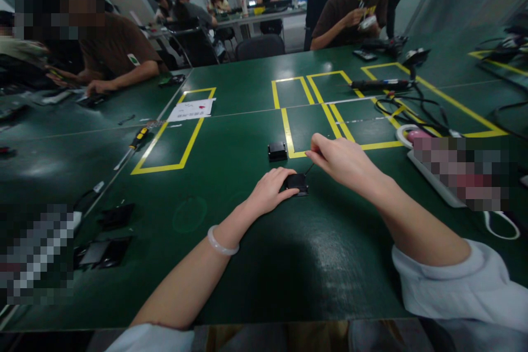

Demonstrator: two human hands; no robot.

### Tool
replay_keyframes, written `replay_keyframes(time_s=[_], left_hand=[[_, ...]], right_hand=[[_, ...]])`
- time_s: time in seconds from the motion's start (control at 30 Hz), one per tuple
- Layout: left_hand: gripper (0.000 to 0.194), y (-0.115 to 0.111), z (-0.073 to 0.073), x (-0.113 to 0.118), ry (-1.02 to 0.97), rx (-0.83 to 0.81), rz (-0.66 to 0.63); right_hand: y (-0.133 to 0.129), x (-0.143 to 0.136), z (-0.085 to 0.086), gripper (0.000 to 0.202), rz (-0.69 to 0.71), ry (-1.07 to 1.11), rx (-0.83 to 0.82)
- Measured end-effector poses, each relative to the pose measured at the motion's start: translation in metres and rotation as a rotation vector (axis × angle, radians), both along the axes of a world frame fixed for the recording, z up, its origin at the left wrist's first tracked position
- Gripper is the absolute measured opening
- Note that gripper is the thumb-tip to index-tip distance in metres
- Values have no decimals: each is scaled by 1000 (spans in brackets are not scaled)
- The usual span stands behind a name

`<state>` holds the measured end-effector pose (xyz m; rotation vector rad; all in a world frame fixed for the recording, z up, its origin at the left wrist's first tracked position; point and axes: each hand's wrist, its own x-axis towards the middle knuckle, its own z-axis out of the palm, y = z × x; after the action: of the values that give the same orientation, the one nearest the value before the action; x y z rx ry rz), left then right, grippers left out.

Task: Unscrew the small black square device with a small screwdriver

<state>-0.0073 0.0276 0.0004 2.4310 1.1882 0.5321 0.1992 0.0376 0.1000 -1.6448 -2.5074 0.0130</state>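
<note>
A small black part lies on the green table. My left hand grips it from the left, thumb at its near side and fingers over its far side. My right hand is closed in a pinch on a thin dark tool, whose tip reaches the far right corner of the part. What the tool's upper end looks like is hidden by the fingers. Just beyond the part sits a second small black part, touched by neither hand.
Black pieces lie at the left, and a yellow-black screwdriver beyond them. A paper label lies inside yellow tape. At the right are a black powered driver, cables and a roll of tape. Several people sit around.
</note>
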Motion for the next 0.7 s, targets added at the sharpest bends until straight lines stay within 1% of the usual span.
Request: replay_keyframes(time_s=[0.27,0.4,0.53,0.7], left_hand=[[36,0,0,0,8,3,-1],[35,0,-1,0,6,4,0],[35,0,0,0,-1,-3,-1],[35,-1,1,1,-4,-4,-1]], right_hand=[[-2,2,0,21,49,63,-51],[-4,0,1,20,41,80,-30],[-3,-1,1,20,10,46,-38],[-4,0,2,21,25,43,-40]])
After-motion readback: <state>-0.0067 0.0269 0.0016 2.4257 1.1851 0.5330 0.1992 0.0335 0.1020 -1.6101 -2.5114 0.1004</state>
